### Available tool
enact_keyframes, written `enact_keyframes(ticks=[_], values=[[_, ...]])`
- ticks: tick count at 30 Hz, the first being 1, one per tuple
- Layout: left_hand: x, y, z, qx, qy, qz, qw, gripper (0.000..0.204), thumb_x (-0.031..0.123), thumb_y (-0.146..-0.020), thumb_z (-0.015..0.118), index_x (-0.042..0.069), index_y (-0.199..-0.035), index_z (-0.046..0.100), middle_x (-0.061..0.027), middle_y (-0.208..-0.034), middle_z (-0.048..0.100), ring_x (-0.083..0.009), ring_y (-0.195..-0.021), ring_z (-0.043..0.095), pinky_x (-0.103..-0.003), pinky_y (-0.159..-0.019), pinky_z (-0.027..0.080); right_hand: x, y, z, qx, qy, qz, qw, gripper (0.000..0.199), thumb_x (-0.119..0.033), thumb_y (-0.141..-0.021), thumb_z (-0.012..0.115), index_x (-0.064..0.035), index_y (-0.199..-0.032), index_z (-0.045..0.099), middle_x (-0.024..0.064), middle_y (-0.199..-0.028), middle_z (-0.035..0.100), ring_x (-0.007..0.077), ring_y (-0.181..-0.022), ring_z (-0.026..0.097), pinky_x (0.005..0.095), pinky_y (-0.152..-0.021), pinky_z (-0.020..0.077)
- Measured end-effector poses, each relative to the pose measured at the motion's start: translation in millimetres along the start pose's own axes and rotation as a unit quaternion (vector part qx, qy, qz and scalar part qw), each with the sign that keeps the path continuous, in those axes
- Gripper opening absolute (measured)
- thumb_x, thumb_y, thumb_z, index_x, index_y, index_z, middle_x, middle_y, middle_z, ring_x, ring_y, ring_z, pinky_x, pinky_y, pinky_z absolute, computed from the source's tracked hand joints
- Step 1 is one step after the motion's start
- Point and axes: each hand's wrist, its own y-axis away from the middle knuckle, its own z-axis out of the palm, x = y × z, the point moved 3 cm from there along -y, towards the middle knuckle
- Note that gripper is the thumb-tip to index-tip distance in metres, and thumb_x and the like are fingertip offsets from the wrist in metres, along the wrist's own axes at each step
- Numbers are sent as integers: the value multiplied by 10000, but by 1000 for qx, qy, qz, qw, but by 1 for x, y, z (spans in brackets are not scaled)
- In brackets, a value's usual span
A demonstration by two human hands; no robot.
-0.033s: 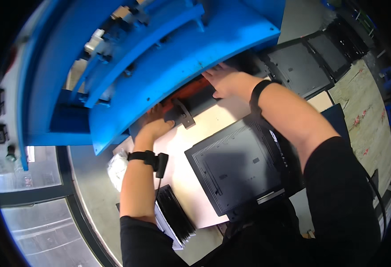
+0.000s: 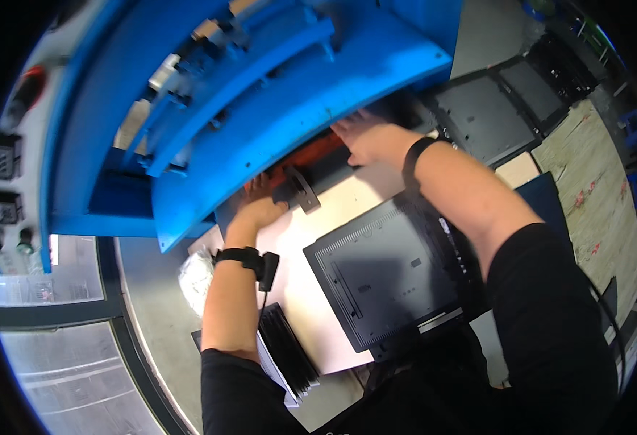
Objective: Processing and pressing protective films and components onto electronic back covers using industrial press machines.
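Note:
Both hands reach in below the front edge of a blue machine plate [image 2: 297, 119]. My left hand [image 2: 259, 209] rests on a dark flat part [image 2: 329, 165], its fingers apart and its thumb toward me. Farther right, my right hand [image 2: 365, 139] lies on the same part with fingers stretched out, some tips in shadow under the plate. Between the hands an orange-red surface [image 2: 307, 151] shows, partly hidden by the plate. A dark curved bracket [image 2: 305, 192] juts toward me beside my left hand. Neither hand visibly grasps anything.
A large black vented panel [image 2: 384, 279] lies on the pale tabletop [image 2: 289, 254] close to me. Black ribbed parts [image 2: 288, 344] stand at the near left, by a clear plastic bag [image 2: 197, 275]. More black panels [image 2: 485, 112] lie at the right, past a patterned board [image 2: 594, 196].
The view has shifted slightly, so the machine and my left arm appear a little farther right. Both hands stay at about the same places on the dark part.

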Motion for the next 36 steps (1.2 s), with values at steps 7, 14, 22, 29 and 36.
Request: enact_keyframes(ticks=[7, 14, 22, 29, 36], values=[[21, 75, -19, -109, 91, 56, 988, 641, 313, -796, 590, -49, -1301, 434, -285, -1284, 477, -376, -1200, 474, -385, -1023, 367, -9, 49, -4, -109, -24, -17, 994, 674, -464, -850, 530, -11, -1336, 418, 162, -1431, 356, 358, -1380, 204, 525, -1116, 136], [51, 214, 17, 91, 267, 15, 959, 728, 384, -855, 582, -71, -1357, 313, -312, -1297, 447, -406, -1206, 460, -403, -1019, 370, 48, 208, -52, 143, -116, -72, 980, 674, -428, -819, 607, 22, -1296, 452, 228, -1361, 415, 383, -1329, 303, 478, -1093, 242], [107, 225, 120, 85, 538, -148, 825, 712, 299, -828, 655, -144, -1287, 339, -269, -1091, 592, -313, -1005, 603, -346, -859, 471, 53, 269, -280, 564, 107, -10, 819, 614, -146, -863, 570, 82, -1361, 292, 251, -1443, 273, 351, -1361, 258, 413, -1122, 223], [104, 215, 125, 129, 642, -154, 740, 234, 140, -853, 631, -63, -908, 527, -79, -750, 569, -146, -639, 526, -296, -579, 445, 40, 260, -263, 483, 90, -59, 869, 624, -245, -845, 603, 16, -1351, 350, 222, -1423, 332, 338, -1323, 330, 436, -1089, 266], [110, 284, 20, 144, 819, 57, 552, 92, 26, -872, 569, 54, -805, 511, -47, -750, 605, -125, -618, 566, -244, -592, 469, 25, 349, -79, 207, -111, -18, 972, 682, -123, -825, 594, -257, -1423, 294, 165, -1420, 360, 361, -1059, 567, 444, -844, 489]])
